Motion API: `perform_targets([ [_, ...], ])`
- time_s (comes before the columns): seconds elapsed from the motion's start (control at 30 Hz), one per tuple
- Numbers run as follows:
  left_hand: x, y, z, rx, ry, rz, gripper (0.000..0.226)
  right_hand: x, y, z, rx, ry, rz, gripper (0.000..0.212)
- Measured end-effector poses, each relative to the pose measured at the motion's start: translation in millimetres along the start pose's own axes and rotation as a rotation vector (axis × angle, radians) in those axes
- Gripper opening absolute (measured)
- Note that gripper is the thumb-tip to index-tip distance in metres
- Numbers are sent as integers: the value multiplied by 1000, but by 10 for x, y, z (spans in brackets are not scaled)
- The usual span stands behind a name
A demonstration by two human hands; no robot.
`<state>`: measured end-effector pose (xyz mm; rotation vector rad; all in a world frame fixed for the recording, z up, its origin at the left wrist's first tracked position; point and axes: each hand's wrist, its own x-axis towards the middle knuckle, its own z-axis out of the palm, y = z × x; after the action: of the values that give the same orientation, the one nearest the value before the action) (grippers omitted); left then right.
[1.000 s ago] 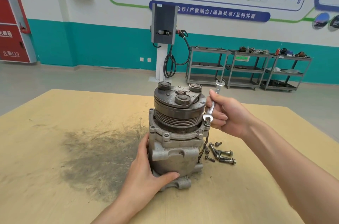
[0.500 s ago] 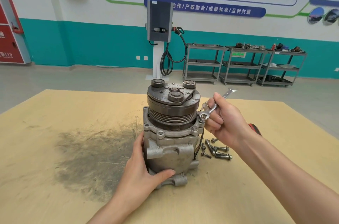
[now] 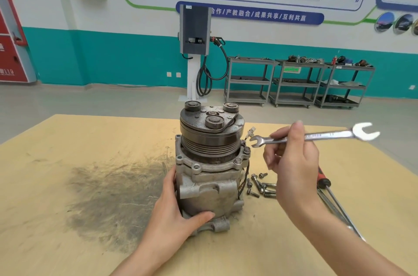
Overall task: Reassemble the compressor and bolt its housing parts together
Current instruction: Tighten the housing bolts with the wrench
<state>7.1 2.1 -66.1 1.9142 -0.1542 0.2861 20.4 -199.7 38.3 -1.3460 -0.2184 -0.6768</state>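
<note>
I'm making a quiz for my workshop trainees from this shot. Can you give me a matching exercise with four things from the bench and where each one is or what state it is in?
Column 1:
1. wrench
2. compressor
3. loose bolts
4. red-handled tool

Column 2:
A. standing upright on the table, steadied by the left hand
B. lying on the table behind the right forearm
C. held in the air by the right hand
D. piled on the table just right of the compressor base

Pairs: 1-C, 2-A, 3-D, 4-B
</note>
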Motion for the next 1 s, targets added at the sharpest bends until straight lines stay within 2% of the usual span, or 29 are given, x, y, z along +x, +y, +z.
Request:
perform_targets([
  [0.07,2,-10,3,3,1,-5,108,172,0,-27,25,-6,130,47],
  [0.23,16,-19,5,2,14,-2,108,437,97,-70,56,-216,410,46],
  [0.4,11,-40,14,-16,2,-10,118,598,116,-56,159,-392,651,46],
  [0.5,13,-45,13,-6,1,1,116,633,122,-15,180,-457,721,47],
  [0.63,13,-46,14,-24,0,-5,120,586,135,16,217,-479,725,48],
  [0.7,14,-47,18,-20,5,-3,121,515,146,18,232,-401,692,46],
  [0.77,10,-43,16,-19,7,2,120,385,186,32,225,-243,580,45],
  [0.87,5,-28,15,-13,-2,3,117,98,233,36,53,-23,188,45],
  [0.93,8,-26,17,1,3,10,110,-72,224,17,-101,-20,-114,38],
  [1.0,9,-23,15,15,14,14,107,-177,216,-15,-263,-137,-344,25],
])
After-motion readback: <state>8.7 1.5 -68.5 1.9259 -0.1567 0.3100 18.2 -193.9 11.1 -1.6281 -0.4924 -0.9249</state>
